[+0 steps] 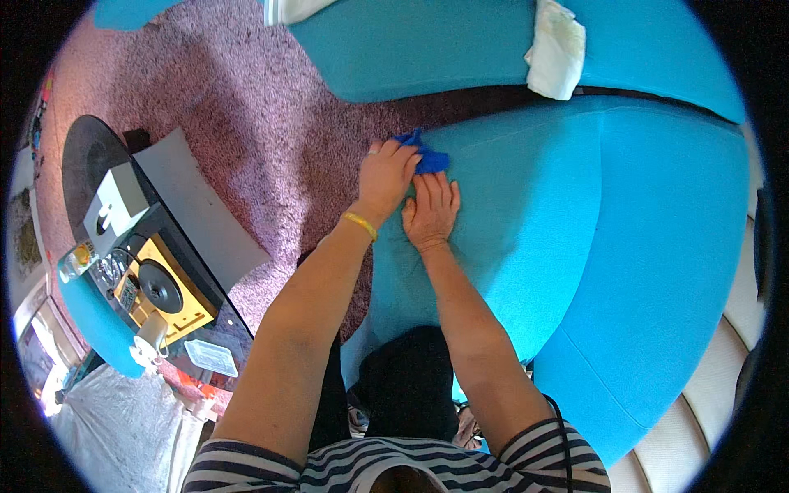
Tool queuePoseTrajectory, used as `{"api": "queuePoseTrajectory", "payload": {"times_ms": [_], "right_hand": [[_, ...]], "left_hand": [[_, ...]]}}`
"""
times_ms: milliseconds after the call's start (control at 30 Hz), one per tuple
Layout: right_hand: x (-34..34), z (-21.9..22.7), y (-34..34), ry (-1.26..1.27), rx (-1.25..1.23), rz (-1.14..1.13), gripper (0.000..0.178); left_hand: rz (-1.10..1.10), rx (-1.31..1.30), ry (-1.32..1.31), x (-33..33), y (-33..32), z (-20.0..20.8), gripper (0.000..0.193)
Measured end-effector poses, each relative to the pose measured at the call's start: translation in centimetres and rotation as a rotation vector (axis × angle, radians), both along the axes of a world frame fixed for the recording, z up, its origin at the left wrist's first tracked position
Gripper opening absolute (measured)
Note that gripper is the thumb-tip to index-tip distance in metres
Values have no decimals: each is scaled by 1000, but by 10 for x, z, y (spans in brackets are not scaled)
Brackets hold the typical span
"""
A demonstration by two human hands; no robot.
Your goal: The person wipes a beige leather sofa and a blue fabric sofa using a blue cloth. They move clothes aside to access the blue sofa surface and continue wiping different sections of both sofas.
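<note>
A crumpled dark blue cloth (432, 161) lies at the far edge of the turquoise sofa seat (526, 214), beside the carpet. My left hand (386, 181), with a yellow band at its wrist, is closed on the cloth's left part; its fingers hide some of that side. Just below the cloth, my right hand (433, 207) rests palm down on the upholstery with its fingers stretched out. Its fingertips reach the cloth's lower edge.
A white cloth (557, 51) lies over another turquoise seat section at the far right. On the left, a dark round table (99, 152) bears a white box (122, 201), a yellow device with a black disc (168, 287) and a clear plastic tray (211, 357). Purple carpet (271, 123) spreads between.
</note>
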State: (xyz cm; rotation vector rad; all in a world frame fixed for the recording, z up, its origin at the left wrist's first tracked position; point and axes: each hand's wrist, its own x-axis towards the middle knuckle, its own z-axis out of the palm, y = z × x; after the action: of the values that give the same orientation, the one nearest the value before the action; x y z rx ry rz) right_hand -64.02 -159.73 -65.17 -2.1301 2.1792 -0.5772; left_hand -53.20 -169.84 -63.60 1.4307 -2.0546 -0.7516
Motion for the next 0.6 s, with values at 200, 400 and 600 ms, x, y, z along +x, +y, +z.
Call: {"api": "queuePoseTrajectory", "payload": {"times_ms": [200, 400, 600], "right_hand": [[2, 35, -5, -140, 93, 52, 44], [-91, 42, 2, -495, 76, 82, 48], [-170, 73, -16, -612, -9, -215, 65]], "left_hand": [[153, -118, -202, 3, 18, 7, 15], [66, -106, -344, -55, 7, 21, 17], [-38, 332, 549, -170, 25, 76, 43]]}}
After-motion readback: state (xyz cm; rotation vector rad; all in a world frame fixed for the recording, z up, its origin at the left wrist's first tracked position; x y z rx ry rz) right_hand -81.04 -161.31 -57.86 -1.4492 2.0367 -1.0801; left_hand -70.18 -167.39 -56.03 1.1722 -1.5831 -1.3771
